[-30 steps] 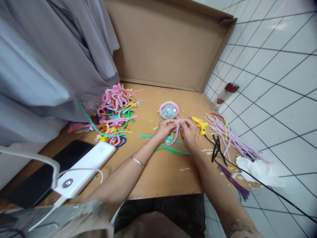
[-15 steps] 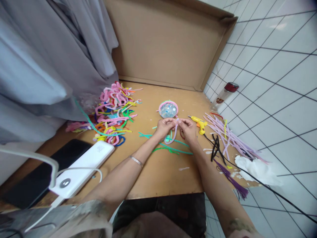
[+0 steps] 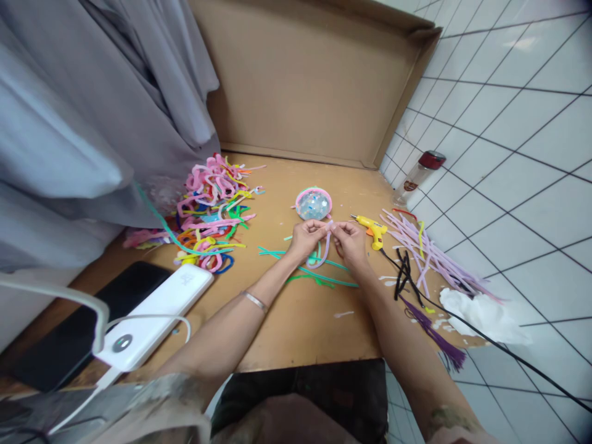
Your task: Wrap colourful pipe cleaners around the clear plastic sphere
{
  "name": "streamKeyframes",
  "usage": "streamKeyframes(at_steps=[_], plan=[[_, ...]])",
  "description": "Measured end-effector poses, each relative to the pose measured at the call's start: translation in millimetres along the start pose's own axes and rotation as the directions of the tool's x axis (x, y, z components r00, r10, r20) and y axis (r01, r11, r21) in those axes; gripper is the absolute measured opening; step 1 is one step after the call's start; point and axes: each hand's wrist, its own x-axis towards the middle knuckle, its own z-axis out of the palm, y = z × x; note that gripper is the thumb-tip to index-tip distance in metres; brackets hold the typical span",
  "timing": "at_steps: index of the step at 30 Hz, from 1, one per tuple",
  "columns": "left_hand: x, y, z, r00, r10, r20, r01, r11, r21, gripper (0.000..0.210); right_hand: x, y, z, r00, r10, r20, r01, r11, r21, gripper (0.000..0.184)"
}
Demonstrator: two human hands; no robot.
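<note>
Lilac strip (image 3: 327,246) between hands (image 3: 305,239) (image 3: 351,242) — illegible label (image 3: 410,185)

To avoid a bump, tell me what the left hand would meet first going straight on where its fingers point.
The left hand would likely meet the right hand first, just past the lilac stem between their fingertips; exact depth is unclear.

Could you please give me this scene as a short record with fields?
Left hand: pinches the curved lilac strip
Right hand: pinches the same strip, fingertips close to the left's
Beyond the hands: round pink-edged object
Right side: yellow glue gun, loose lilac strips, purple tassel
Left side: multicoloured strip pile, white power bank
</note>
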Motion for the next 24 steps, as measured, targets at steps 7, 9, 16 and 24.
streamKeyframes(at_steps=[7, 9, 16, 24], plan=[[-2, 0, 2.2, 1.000, 0.019, 0.016, -0.019, 1.000, -0.008, 0.048, 1, -1, 1, 0.995, 0.101, -0.013, -0.098, 0.986, 0.134, 0.031], [-3, 1, 3.7, 1.000, 0.025, 0.016, -0.025, 0.999, -0.023, 0.047, 0, -1, 2, 0.996, 0.093, -0.014, -0.090, 0.986, 0.137, 0.030], [-3, 3, 5.2, 1.000, 0.018, 0.024, -0.016, 0.997, -0.077, 0.050, -2, 3, 6, 0.998, 0.063, -0.029, -0.060, 0.991, 0.117, 0.030], [0, -4, 0.6, 0.999, -0.025, -0.023, 0.024, 0.998, -0.061, 0.050, 10, -18, -38, 0.938, -0.274, -0.213, -0.064, 0.468, -0.881, 0.031]])
